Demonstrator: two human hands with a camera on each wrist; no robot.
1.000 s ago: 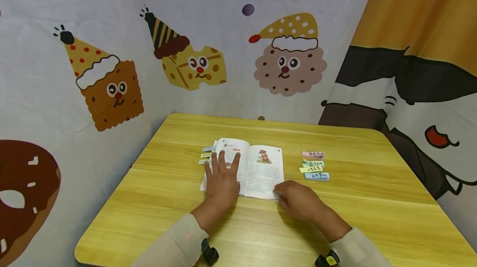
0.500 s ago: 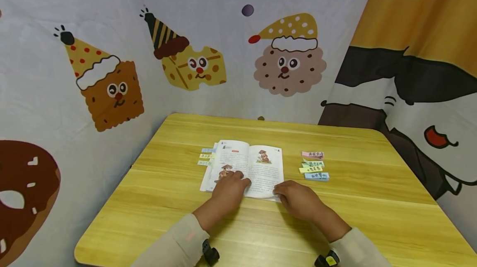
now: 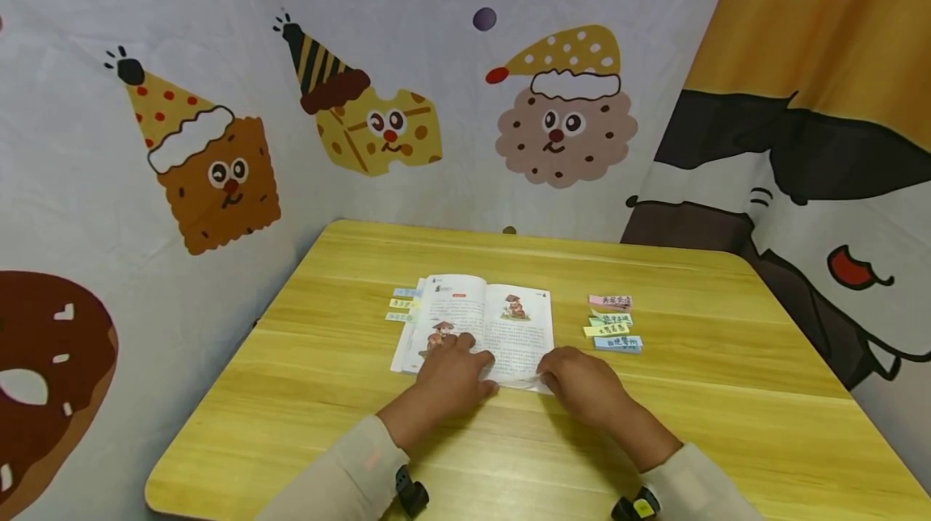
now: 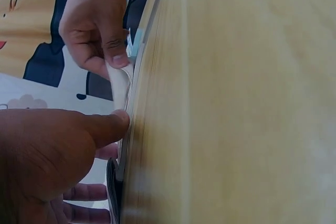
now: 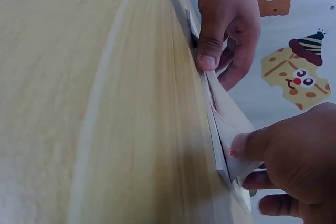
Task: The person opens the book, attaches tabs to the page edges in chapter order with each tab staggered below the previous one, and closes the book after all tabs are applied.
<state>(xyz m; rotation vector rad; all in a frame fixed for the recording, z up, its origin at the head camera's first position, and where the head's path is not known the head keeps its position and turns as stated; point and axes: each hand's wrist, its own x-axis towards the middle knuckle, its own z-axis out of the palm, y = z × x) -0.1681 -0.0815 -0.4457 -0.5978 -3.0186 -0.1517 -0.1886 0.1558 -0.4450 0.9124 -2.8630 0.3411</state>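
An open book (image 3: 512,343) with text and coloured drawings lies on the table. My left hand (image 3: 452,380) rests over the lower left page by the spine. Its fingers lie on the paper and its thumb (image 4: 113,127) presses the book's near edge. At the lower right corner my right hand (image 3: 585,388) pinches a few pages (image 5: 231,145) between thumb and fingers. Those pages bend up from the stack beneath, as the right wrist view shows. Blue, yellow and green paper tabs (image 3: 402,304) with handwriting stick out from the book's left side.
Right of the book lie several handwritten strips in pink, green, yellow and blue (image 3: 611,331). The yellow wood-grain table (image 3: 727,392) reaches to a curtain (image 3: 451,206) printed with cartoon snacks. Dark wrist straps (image 3: 412,493) are on both wrists.
My left hand has slid down and right from the middle of the left page, uncovering a drawing, and its thumb has moved right along the near edge. The right hand has barely moved.
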